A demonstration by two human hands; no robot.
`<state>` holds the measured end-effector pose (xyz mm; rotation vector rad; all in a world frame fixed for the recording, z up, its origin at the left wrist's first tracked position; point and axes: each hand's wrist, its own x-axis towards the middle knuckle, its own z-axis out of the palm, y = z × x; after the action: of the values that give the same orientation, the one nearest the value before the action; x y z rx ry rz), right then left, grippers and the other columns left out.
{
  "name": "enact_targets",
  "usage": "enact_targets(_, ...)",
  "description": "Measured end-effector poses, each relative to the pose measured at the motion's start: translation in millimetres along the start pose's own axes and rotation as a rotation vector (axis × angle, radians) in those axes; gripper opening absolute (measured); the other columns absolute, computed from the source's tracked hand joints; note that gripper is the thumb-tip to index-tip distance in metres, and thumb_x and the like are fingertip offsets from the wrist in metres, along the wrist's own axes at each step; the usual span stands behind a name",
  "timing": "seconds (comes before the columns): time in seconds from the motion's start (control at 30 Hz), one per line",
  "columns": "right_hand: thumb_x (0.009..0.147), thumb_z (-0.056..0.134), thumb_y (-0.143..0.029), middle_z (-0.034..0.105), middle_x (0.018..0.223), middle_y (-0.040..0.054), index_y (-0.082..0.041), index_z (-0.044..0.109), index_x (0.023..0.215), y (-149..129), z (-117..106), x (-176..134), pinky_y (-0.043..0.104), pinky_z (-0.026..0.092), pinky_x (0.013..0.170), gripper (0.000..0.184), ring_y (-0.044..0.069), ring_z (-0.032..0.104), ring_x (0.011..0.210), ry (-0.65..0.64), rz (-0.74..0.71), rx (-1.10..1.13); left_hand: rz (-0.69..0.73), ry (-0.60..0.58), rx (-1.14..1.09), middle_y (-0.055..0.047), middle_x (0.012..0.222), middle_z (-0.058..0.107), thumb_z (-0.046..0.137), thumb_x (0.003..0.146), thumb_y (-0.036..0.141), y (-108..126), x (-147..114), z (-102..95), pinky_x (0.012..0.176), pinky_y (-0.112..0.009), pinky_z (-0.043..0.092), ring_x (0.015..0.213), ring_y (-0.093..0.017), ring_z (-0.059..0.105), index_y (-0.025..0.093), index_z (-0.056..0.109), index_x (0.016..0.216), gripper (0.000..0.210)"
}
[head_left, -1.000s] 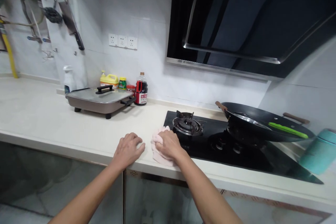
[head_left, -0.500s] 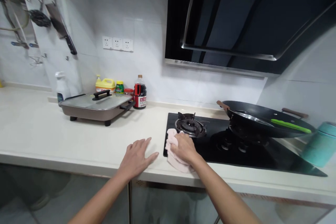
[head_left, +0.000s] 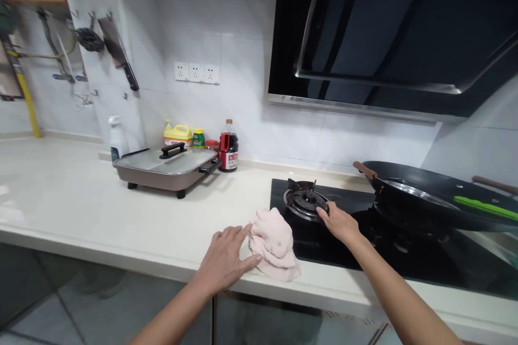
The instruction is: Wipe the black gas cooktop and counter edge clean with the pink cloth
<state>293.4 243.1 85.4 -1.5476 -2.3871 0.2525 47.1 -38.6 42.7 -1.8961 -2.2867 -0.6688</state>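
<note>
A crumpled pink cloth [head_left: 274,237] lies at the counter's front, over the left edge of the black gas hob [head_left: 311,250]. My left hand [head_left: 229,259] rests flat on the counter with fingers spread, thumb and index beside the cloth's left edge. My right hand [head_left: 339,222] is over the left burner [head_left: 306,210]. Its thumb and fingers close on the near right side of the black pan support [head_left: 301,186], where a prong is hidden by the hand.
A wok [head_left: 416,215] with a green-handled utensil [head_left: 485,207] sits on the right burner. Left on the counter is a lidded electric pan [head_left: 157,178]; behind it stand a soy sauce bottle [head_left: 229,151] and a spray bottle [head_left: 118,140]. A range hood [head_left: 376,38] overhangs the hob.
My right hand has let go of the cloth and moved right to the left burner's pan support. The cloth now lies farther left, next to my left hand. The view has shifted.
</note>
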Motion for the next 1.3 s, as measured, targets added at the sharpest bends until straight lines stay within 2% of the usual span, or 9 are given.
enact_targets(0.07,0.107,0.035,-0.054,0.067,0.127,0.0174,-0.015,0.062,0.127,0,7,10,0.042,0.047,0.097,0.051,0.033,0.063,0.119,-0.065,0.007,-0.001,0.000,-0.004,0.011,-0.012,0.144,0.061,0.050,0.094,0.067,1,0,-1.1,0.107,-0.049,0.039,0.130,-0.033,0.053,0.028,0.046,0.154,0.071)
enact_targets(0.2,0.108,0.035,-0.037,0.070,0.120,0.0188,-0.012,0.068,0.114,-9,16,23,0.037,0.048,0.095,0.043,0.029,0.066,0.115,-0.090,0.005,0.040,0.014,0.026,0.026,-0.011,0.143,0.063,0.047,0.096,0.068,-2,0,1.1,0.105,-0.047,0.039,0.128,-0.032,0.054,0.029,0.047,0.153,0.069)
enact_targets(0.27,0.107,0.036,-0.035,0.074,0.097,0.0160,-0.012,0.072,0.099,-9,16,25,0.034,0.051,0.089,0.043,0.025,0.071,0.097,-0.123,-0.005,0.075,0.016,0.045,0.033,-0.010,0.142,0.063,0.047,0.096,0.068,-3,0,2.1,0.104,-0.046,0.039,0.127,-0.031,0.055,0.030,0.048,0.152,0.068)
enact_targets(0.33,0.107,0.034,-0.034,0.072,0.076,0.0123,-0.014,0.072,0.085,-7,14,27,0.031,0.053,0.080,0.048,0.021,0.072,0.077,-0.145,-0.012,0.124,0.019,0.055,0.040,-0.010,0.140,0.065,0.048,0.096,0.066,-3,0,1.9,0.102,-0.045,0.040,0.126,-0.031,0.056,0.030,0.050,0.150,0.065)
enact_targets(0.5,0.108,0.025,-0.034,0.071,0.070,0.0093,-0.014,0.070,0.083,2,5,35,0.024,0.052,0.057,0.056,0.015,0.064,0.052,-0.131,0.020,0.285,0.004,0.036,0.060,-0.009,0.142,0.064,0.049,0.097,0.062,2,1,-3.1,0.103,-0.045,0.041,0.128,-0.030,0.056,0.030,0.053,0.148,0.061)
enact_targets(0.77,0.107,0.028,-0.037,0.072,0.072,0.0111,-0.013,0.070,0.084,22,-7,70,0.022,0.053,0.055,0.053,0.015,0.065,0.051,-0.087,0.067,0.405,-0.003,0.034,0.075,-0.007,0.142,0.064,0.049,0.098,0.062,1,-1,-3.2,0.105,-0.044,0.042,0.131,-0.029,0.056,0.031,0.055,0.145,0.057)
enact_targets(0.9,0.106,0.030,-0.035,0.074,0.080,0.0156,-0.012,0.072,0.085,40,-10,90,0.025,0.054,0.059,0.052,0.018,0.067,0.057,-0.066,0.144,0.398,0.026,0.062,0.070,-0.007,0.141,0.065,0.048,0.099,0.063,-3,-1,0.2,0.104,-0.044,0.044,0.129,-0.029,0.057,0.031,0.055,0.145,0.057)
enact_targets(1.07,0.104,0.031,-0.032,0.072,0.076,0.0191,-0.010,0.072,0.078,61,-17,111,0.028,0.055,0.062,0.054,0.020,0.068,0.057,-0.052,0.273,0.383,0.041,0.074,0.075,-0.008,0.140,0.065,0.049,0.099,0.063,-8,-2,3.5,0.104,-0.043,0.044,0.128,-0.028,0.057,0.030,0.054,0.145,0.057)
enact_targets(1.3,0.095,0.054,-0.023,0.068,0.063,0.0141,-0.009,0.072,0.077,86,-19,135,0.027,0.055,0.057,0.030,0.020,0.068,0.054,-0.058,0.391,0.329,0.068,0.083,0.084,-0.007,0.141,0.064,0.051,0.099,0.060,-11,-2,5.0,0.103,-0.044,0.045,0.128,-0.028,0.056,0.031,0.053,0.147,0.056)
